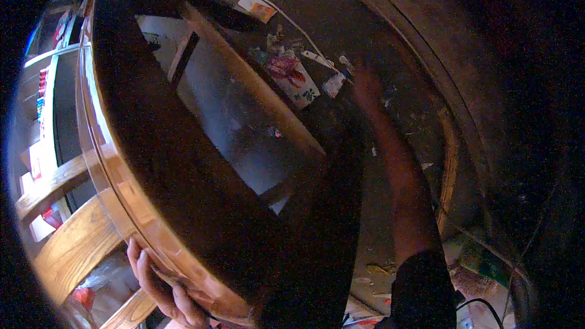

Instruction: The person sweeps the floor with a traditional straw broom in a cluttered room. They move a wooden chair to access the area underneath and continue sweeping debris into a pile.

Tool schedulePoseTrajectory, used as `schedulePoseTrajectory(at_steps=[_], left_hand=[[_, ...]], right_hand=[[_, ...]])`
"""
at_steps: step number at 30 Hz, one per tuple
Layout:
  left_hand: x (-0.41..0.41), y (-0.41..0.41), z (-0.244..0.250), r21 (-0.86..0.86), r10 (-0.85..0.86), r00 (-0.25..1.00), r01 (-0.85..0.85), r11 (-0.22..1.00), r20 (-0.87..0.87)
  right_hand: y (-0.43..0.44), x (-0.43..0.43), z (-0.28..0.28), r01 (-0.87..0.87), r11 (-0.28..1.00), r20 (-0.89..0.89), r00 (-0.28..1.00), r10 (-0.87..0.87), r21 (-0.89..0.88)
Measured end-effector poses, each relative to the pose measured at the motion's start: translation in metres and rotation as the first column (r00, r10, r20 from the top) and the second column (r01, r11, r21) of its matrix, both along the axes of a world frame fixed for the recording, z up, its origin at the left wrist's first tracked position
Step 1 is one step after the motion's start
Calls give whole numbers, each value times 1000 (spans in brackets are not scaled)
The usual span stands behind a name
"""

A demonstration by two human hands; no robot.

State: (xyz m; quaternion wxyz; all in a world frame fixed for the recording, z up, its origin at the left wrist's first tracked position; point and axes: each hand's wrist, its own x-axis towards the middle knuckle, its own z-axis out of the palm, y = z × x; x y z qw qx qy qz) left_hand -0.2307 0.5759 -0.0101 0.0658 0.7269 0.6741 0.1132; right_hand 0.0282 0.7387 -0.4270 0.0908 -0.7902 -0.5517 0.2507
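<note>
The varnished wooden rim of a table or desk (146, 219) curves down the left side, its dark underside facing the camera. My left hand (167, 290) grips or rests on this rim at the lower left, fingers against the wood. My right arm reaches up into the dark space under it. My right hand (365, 80) is dim and blurred, close to a white cable (301, 32) and a white plug-like piece (343, 60). Whether it holds anything cannot be made out. Beside it lie a small pale packet (334, 84) and a printed plastic bag (290, 77).
A light wooden crossbar (260, 82) runs diagonally below the dark underside. A white and orange packet (257, 7) lies near the top. Wooden chair slats (77, 242) and shelves with goods (43, 100) stand at the left. Litter is scattered on the floor at the lower right.
</note>
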Motion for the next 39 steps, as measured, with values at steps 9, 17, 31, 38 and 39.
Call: schedulePoseTrajectory(at_steps=[9, 17, 31, 38, 39], left_hand=[[-57, -15, 10, -132, -62, 965, 99, 986, 255], [-34, -33, 9, -167, 329, 884, -288, 943, 331], [21, 23, 2, 133, -54, 998, 49, 990, 38], [20, 32, -14, 102, -100, 995, 101, 990, -19], [20, 31, -14, 89, -103, 994, 106, 990, -35]], right_hand=[[27, -21, 16, -269, 963, -23, 963, 269, 18], [40, -63, -44, -424, 826, 322, 893, 314, 371], [21, -59, -25, -142, 951, -219, 954, 206, 276], [18, -71, -72, -298, 934, -147, 933, 329, 197], [14, -76, -65, -242, 926, -152, 944, 293, 289]])
